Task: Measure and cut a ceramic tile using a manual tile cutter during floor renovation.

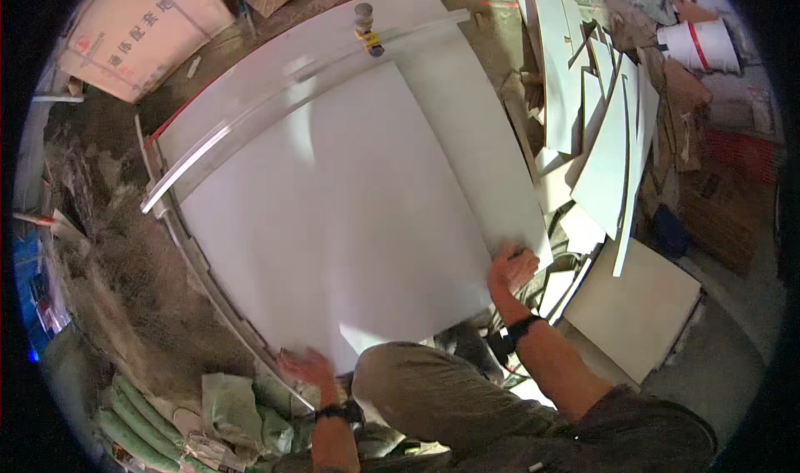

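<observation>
A large pale tile (333, 198) lies on top of a wider white slab (467, 131), which shows along its right and far sides. At the tile's near left corner is my left hand (310, 366), fingers stretched apart and a little blurred. My right hand (515, 266) is at the near right, beside the tile's edge and over the slab, with curled fingers. Something small and dark shows at those fingers, too small to name. Across the far part of the slab runs a metal rail (217, 144), carrying a tile cutter head (368, 35) in yellow and black.
Broken white tile strips (600, 123) are piled on the right. Near them are a square tile (637, 306) and a white bucket (700, 46) with a red band. A cardboard box (142, 35) stands far left. Green sacks (137, 423) lie near left. My bent knee (408, 377) adjoins the tile's near edge.
</observation>
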A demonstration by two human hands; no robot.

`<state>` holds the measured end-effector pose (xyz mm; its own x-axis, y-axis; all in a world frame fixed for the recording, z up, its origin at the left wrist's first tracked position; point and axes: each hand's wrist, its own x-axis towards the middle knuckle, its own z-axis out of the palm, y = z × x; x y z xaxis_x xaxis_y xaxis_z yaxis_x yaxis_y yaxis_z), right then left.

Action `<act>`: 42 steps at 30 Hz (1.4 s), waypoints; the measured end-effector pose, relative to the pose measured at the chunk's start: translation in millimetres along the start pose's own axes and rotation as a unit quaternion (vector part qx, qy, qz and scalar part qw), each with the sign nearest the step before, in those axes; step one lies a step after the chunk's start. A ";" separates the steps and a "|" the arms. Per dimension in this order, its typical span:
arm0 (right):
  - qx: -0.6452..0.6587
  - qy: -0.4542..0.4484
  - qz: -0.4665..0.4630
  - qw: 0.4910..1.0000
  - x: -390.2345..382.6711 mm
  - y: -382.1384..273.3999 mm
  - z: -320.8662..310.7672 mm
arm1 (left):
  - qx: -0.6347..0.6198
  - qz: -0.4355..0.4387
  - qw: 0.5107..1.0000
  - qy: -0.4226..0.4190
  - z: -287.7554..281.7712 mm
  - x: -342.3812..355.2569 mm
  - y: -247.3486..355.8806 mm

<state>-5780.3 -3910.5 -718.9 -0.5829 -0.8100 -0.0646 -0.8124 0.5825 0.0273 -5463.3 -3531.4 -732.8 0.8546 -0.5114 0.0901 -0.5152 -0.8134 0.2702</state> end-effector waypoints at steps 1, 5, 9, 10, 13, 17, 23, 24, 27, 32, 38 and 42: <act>0.006 -0.014 0.019 1.000 3.9 5.6 17.5 | -0.106 0.021 0.992 0.069 17.4 11.9 -2.5; 0.022 -0.029 -0.016 0.999 18.1 10.3 16.7 | -0.076 -0.113 0.990 -0.042 26.1 -10.5 -21.1; -0.018 0.007 -0.004 1.000 6.0 15.3 25.6 | 0.056 -0.022 0.998 0.001 0.7 5.7 3.3; -0.044 -0.034 0.030 0.998 9.1 10.1 23.8 | 0.074 0.006 0.997 0.027 3.3 10.9 9.3; 0.050 -0.098 -0.013 0.994 4.5 -26.9 -2.3 | -0.035 -0.021 0.998 0.045 35.3 72.7 43.2; 0.010 0.000 -0.051 0.999 -6.4 15.3 6.9 | -0.147 -0.097 0.984 -0.027 -73.6 20.5 32.1; 0.004 0.090 -0.100 0.991 21.6 28.3 34.1 | -0.015 -0.053 0.994 0.093 15.0 7.5 14.2; 0.053 -0.052 -0.006 0.997 26.0 19.9 12.8 | -0.005 -0.069 0.992 0.102 4.1 -6.2 9.5; 0.172 0.040 -0.143 0.974 27.9 48.2 21.0 | -0.020 -0.122 0.958 0.258 9.9 -1.5 13.7; 0.216 -0.183 -0.375 0.883 -13.6 138.0 -2.3 | -0.045 -0.428 0.857 0.283 -3.1 -45.2 13.1; 0.158 -0.315 -0.425 0.834 -0.2 170.5 18.6 | -0.457 -0.588 0.637 0.198 -13.1 -46.0 20.6; 0.159 -0.238 -0.518 0.806 7.8 182.2 14.9 | -0.432 -0.618 0.633 0.173 -20.1 -47.4 23.0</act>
<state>-5932.6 -3809.7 -729.3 0.5388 -0.7994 -0.2656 -0.7707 -0.3406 -0.5385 -5514.4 -3520.3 -711.5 0.6097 0.5815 -0.5386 0.6623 -0.0005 0.7493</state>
